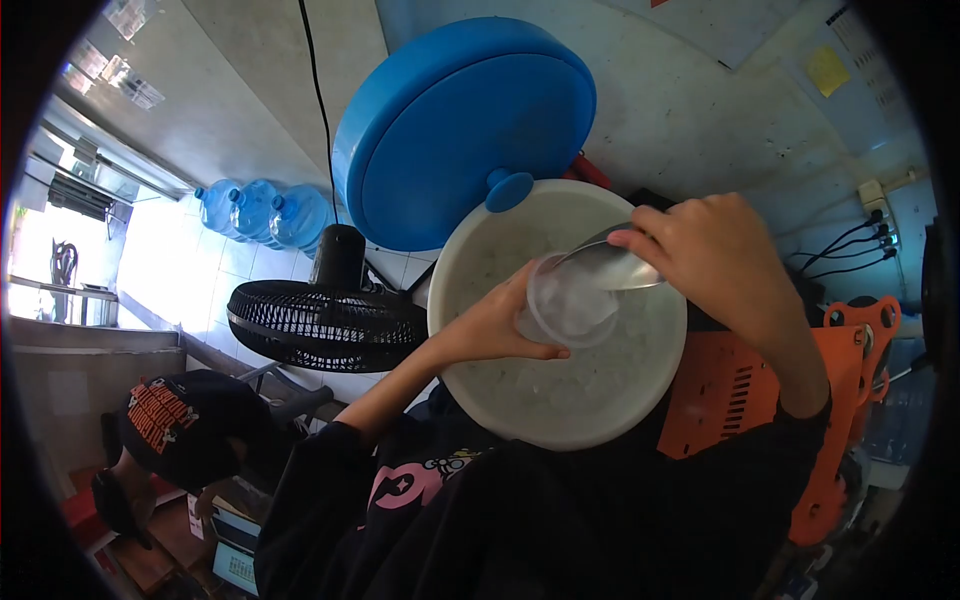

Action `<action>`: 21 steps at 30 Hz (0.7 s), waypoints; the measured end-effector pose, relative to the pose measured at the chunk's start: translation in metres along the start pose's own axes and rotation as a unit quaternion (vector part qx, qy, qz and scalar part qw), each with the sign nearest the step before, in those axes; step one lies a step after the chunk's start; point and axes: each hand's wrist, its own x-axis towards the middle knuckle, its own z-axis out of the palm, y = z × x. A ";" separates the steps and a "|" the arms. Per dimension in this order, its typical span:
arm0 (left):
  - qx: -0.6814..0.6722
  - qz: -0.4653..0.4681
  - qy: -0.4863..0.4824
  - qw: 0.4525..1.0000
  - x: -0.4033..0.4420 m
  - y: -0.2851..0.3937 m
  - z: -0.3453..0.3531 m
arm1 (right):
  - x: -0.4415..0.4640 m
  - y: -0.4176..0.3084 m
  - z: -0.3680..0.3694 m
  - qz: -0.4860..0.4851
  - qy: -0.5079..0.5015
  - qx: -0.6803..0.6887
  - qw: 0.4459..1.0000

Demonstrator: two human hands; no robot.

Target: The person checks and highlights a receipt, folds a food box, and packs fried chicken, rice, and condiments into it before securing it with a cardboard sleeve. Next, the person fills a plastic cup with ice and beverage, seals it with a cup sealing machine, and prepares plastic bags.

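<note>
A clear plastic cup (577, 309) with ice in it is held by my left hand (500, 318), its fingers and thumb around the cup's side. My right hand (690, 245) grips a shiny metal scoop (622, 270), whose front end lies over the cup's rim. Both hands are above a large round white tub (457, 375) that holds ice (570, 400). The big blue lid (465, 140) with a round knob stands tilted against the tub's far edge.
A black fan (320, 320) stands left of the tub, with blue water bottles (298, 215) beyond it. An orange metal frame (720, 385) is at the right, near wall cables (850, 245). Another person (190, 425) sits at lower left by a laptop (236, 560).
</note>
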 end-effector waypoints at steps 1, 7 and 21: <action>-0.022 0.039 0.018 0.999 0.001 -0.001 0.002 | -0.004 -0.003 -0.009 0.022 0.028 -0.060 0.998; -0.015 0.014 0.099 0.995 -0.016 -0.004 -0.009 | -0.003 0.024 0.008 0.130 0.029 -0.064 0.989; -0.064 -0.033 0.248 0.966 -0.012 -0.027 -0.029 | 0.070 0.009 0.280 -0.122 -0.093 0.074 0.985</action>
